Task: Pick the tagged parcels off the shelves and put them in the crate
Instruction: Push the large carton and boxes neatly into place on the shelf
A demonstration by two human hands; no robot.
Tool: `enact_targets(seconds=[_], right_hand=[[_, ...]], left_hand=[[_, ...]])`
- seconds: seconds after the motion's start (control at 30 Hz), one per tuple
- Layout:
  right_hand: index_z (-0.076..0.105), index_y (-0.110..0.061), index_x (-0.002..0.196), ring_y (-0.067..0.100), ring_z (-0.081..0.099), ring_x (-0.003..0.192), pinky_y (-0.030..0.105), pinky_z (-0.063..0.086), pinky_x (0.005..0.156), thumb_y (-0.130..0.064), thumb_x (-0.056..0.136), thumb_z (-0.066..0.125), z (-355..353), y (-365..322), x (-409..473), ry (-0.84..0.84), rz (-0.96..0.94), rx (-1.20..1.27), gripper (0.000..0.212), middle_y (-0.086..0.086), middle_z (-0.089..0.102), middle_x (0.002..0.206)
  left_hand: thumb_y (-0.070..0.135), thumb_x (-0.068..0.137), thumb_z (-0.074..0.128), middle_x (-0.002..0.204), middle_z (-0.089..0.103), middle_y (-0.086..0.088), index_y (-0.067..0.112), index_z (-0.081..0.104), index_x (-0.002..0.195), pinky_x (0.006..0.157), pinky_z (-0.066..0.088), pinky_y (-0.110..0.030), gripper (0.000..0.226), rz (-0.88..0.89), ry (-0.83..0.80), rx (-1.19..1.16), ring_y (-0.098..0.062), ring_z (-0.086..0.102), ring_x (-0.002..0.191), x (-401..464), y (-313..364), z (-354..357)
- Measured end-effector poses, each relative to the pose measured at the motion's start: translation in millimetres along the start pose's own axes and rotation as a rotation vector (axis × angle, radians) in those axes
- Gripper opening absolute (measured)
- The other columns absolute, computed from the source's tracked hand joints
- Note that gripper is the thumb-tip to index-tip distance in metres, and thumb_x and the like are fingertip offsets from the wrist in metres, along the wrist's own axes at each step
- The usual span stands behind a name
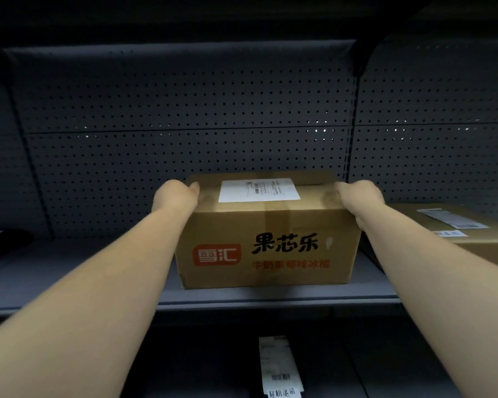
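Note:
A brown cardboard parcel [266, 242] with a white shipping label on top and black and orange print on its front sits on the grey shelf [98, 271], in the middle of the view. My left hand [176, 196] grips its upper left edge. My right hand [358, 198] grips its upper right edge. Both arms reach forward from the bottom corners. The fingers wrap over the far side and are partly hidden. No crate is in view.
A second labelled cardboard parcel [454, 228] lies on the same shelf at the right. A dark parcel with a white label [279, 369] lies on the shelf below. A perforated grey back panel [184, 110] closes the shelf behind. A dark object [3, 242] sits at far left.

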State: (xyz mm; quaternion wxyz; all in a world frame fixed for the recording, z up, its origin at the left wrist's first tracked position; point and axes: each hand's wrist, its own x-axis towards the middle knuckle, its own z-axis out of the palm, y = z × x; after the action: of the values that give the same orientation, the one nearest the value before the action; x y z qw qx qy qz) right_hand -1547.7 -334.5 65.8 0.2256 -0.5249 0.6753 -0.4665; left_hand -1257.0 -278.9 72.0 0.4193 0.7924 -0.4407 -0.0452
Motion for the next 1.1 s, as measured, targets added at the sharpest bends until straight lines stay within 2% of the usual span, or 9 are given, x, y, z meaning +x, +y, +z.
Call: enact_targets(seconds=[0.17,0.27,0.37,0.47,0.57,0.7,0.8,0.9,1.1], right_hand=[[0.054,-0.014,0.128,0.02,0.048,0.079,0.031,0.042,0.071,-0.041,0.093,0.045,-6,15,-31,0.122,-0.071,0.114,0.045,0.008,0.061,0.112],[0.058,-0.019,0.117,0.01,0.045,0.066,0.028,0.036,0.059,-0.044,0.091,0.047,-11,24,-49,0.177,-0.088,0.184,0.037,-0.002,0.058,0.09],[0.058,-0.021,0.103,0.007,0.046,0.063,0.026,0.032,0.051,-0.044,0.09,0.048,-18,29,-67,0.202,-0.085,0.225,0.028,-0.009,0.055,0.074],[0.06,-0.021,0.096,0.009,0.048,0.064,0.025,0.031,0.05,-0.043,0.087,0.05,-25,33,-82,0.213,-0.062,0.252,0.026,-0.008,0.056,0.074],[0.06,-0.021,0.092,0.011,0.048,0.064,0.027,0.032,0.05,-0.045,0.084,0.051,-31,37,-95,0.22,-0.048,0.255,0.027,-0.007,0.056,0.075],[0.063,-0.019,0.086,0.01,0.048,0.061,0.026,0.032,0.049,-0.046,0.084,0.052,-34,44,-110,0.251,-0.044,0.26,0.029,-0.008,0.056,0.07],[0.062,-0.022,0.079,0.01,0.048,0.06,0.026,0.031,0.049,-0.047,0.085,0.053,-36,51,-121,0.243,-0.031,0.284,0.027,-0.008,0.056,0.068],[0.059,-0.023,0.07,0.012,0.048,0.059,0.027,0.033,0.05,-0.047,0.085,0.053,-37,58,-131,0.242,-0.028,0.312,0.029,-0.007,0.055,0.065],[0.057,-0.027,0.072,0.013,0.051,0.062,0.027,0.034,0.051,-0.048,0.086,0.051,-35,70,-146,0.256,-0.052,0.327,0.026,-0.007,0.057,0.069]], left_hand=[[0.04,0.096,0.044,0.115,0.062,-0.018,-0.001,0.056,0.119,0.067,0.037,-0.032,0.048,-0.001,0.091,-0.041,-0.033,0.058,0.095,-27,-11,-12],[0.042,0.095,0.045,0.105,0.066,-0.019,0.002,0.062,0.107,0.063,0.04,-0.035,0.046,-0.006,0.098,-0.09,-0.031,0.058,0.082,-39,-19,-20],[0.043,0.094,0.046,0.1,0.065,-0.013,0.006,0.062,0.11,0.065,0.044,-0.035,0.043,-0.017,0.104,-0.156,-0.029,0.058,0.081,-51,-26,-27],[0.044,0.092,0.048,0.088,0.062,-0.011,0.006,0.065,0.1,0.05,0.034,-0.028,0.042,-0.014,0.112,-0.169,-0.022,0.051,0.066,-64,-32,-31],[0.045,0.091,0.049,0.088,0.06,-0.011,0.005,0.064,0.088,0.047,0.029,-0.028,0.043,-0.022,0.124,-0.196,-0.018,0.046,0.058,-74,-40,-35],[0.047,0.089,0.051,0.104,0.062,-0.011,0.012,0.06,0.089,0.047,0.03,-0.027,0.035,-0.038,0.141,-0.272,-0.017,0.049,0.063,-88,-51,-35],[0.046,0.089,0.053,0.09,0.059,-0.001,0.016,0.057,0.093,0.047,0.029,-0.026,0.031,-0.035,0.166,-0.334,-0.011,0.048,0.062,-101,-58,-36],[0.045,0.089,0.055,0.076,0.049,0.011,0.02,0.052,0.094,0.049,0.029,-0.025,0.025,-0.03,0.17,-0.389,-0.006,0.045,0.063,-112,-65,-36],[0.044,0.088,0.056,0.087,0.052,0.008,0.022,0.051,0.098,0.057,0.036,-0.028,0.025,-0.004,0.18,-0.42,-0.014,0.051,0.076,-125,-76,-35]])
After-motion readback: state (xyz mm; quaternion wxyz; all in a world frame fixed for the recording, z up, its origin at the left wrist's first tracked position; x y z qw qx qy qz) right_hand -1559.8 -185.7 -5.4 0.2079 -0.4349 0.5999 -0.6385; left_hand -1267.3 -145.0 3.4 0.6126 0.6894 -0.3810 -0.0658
